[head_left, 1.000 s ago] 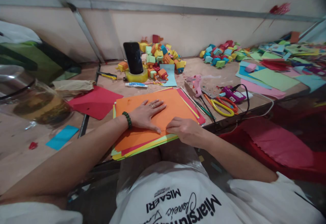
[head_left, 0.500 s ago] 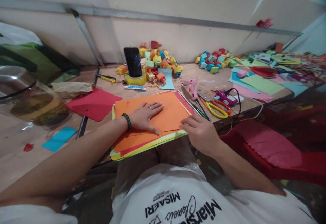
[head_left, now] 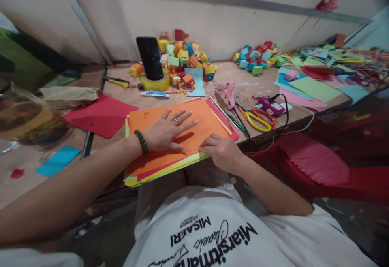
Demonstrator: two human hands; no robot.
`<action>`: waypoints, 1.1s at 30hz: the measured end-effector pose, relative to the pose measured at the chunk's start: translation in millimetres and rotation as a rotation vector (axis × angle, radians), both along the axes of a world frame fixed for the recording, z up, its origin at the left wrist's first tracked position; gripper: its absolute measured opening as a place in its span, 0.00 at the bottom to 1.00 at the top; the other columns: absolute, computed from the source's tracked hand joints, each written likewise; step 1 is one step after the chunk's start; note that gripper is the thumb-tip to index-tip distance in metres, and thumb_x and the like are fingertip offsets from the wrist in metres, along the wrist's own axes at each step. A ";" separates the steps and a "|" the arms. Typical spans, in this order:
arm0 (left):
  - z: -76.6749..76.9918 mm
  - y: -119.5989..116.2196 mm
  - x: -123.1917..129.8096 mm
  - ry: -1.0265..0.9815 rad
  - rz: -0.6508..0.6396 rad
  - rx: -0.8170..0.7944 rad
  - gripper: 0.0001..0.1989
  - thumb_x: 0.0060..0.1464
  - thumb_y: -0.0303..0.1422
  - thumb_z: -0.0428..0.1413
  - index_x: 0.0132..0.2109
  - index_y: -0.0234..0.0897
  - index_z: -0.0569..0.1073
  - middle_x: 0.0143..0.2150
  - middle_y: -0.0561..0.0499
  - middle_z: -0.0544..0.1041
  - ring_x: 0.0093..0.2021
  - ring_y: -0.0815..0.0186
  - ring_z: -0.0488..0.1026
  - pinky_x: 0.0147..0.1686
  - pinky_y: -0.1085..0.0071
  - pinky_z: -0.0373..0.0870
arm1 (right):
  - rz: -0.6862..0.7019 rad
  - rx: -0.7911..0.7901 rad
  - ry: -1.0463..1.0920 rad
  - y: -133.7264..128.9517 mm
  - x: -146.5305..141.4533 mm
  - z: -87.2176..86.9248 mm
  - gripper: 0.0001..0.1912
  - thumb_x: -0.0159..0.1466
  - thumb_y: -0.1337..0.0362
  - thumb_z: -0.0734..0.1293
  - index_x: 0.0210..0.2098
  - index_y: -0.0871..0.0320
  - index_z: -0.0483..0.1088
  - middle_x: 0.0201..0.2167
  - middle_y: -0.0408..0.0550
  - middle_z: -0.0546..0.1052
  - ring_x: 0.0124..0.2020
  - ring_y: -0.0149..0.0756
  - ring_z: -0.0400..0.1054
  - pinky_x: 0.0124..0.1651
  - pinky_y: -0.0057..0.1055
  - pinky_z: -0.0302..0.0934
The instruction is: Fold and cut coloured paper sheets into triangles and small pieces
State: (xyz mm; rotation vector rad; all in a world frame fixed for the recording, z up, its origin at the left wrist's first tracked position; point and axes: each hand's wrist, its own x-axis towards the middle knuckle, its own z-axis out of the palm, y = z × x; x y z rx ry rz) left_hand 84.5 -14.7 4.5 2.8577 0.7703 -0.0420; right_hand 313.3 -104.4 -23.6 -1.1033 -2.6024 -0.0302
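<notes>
Table (head_left: 226,70): paper stack (head_left: 182,165) at 6 o'clock. Orange sheet (head_left: 202,121): topmost on stack. Left hand (head_left: 164,132): spread wide over sheet, toward 10 o'clock; nothing gripped. Right hand (head_left: 221,150): fingers bunched at sheet's near edge, 4 o'clock; pinch or press, cannot tell. Step in hand, apparently: smoothing edge. Next move calls for steady left-hand pressure.

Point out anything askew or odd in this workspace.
The paper stack is askew: red, yellow and green edges stick out past the orange paper on top. A small red scrap also lies loose at far left, near the blue paper.
</notes>
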 end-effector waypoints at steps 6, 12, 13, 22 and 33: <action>0.6 -59.0 -21.3 0.055 -0.056 0.031 0.38 0.59 0.58 0.44 0.68 0.40 0.59 0.69 0.39 0.60 0.68 0.48 0.55 0.67 0.50 0.34 | -0.027 0.033 -0.019 -0.9 -1.0 -6.0 0.13 0.64 0.76 0.60 0.37 0.59 0.75 0.33 0.49 0.76 0.36 0.35 0.64 0.34 0.29 0.58; 0.7 -86.8 -62.0 0.046 0.143 0.171 0.37 0.57 0.60 0.43 0.63 0.42 0.67 0.61 0.39 0.70 0.57 0.48 0.67 0.55 0.55 0.61 | -0.023 0.028 -0.084 -2.2 -14.6 12.7 0.13 0.62 0.78 0.60 0.32 0.59 0.74 0.31 0.50 0.75 0.34 0.37 0.63 0.32 0.31 0.55; 0.4 -88.8 -64.7 0.044 0.156 0.198 0.38 0.56 0.61 0.42 0.63 0.42 0.68 0.59 0.38 0.72 0.55 0.48 0.69 0.52 0.56 0.64 | -0.016 0.021 -0.095 -2.7 -22.9 18.5 0.13 0.63 0.77 0.60 0.33 0.59 0.74 0.30 0.51 0.74 0.34 0.37 0.62 0.32 0.32 0.56; -10.9 -96.9 -67.6 -0.045 0.160 0.418 0.35 0.58 0.58 0.44 0.59 0.39 0.71 0.53 0.39 0.76 0.49 0.48 0.71 0.46 0.56 0.65 | 0.094 -0.071 -0.203 0.2 -57.7 8.2 0.10 0.68 0.68 0.59 0.45 0.62 0.71 0.40 0.52 0.74 0.42 0.41 0.62 0.34 0.34 0.59; -26.5 -106.2 -74.4 -0.123 0.284 0.540 0.33 0.62 0.53 0.40 0.56 0.33 0.73 0.50 0.36 0.78 0.47 0.46 0.73 0.45 0.54 0.67 | -0.246 0.009 -0.098 -22.4 6.7 -6.1 0.12 0.65 0.75 0.60 0.36 0.60 0.74 0.34 0.50 0.74 0.36 0.38 0.59 0.35 0.33 0.53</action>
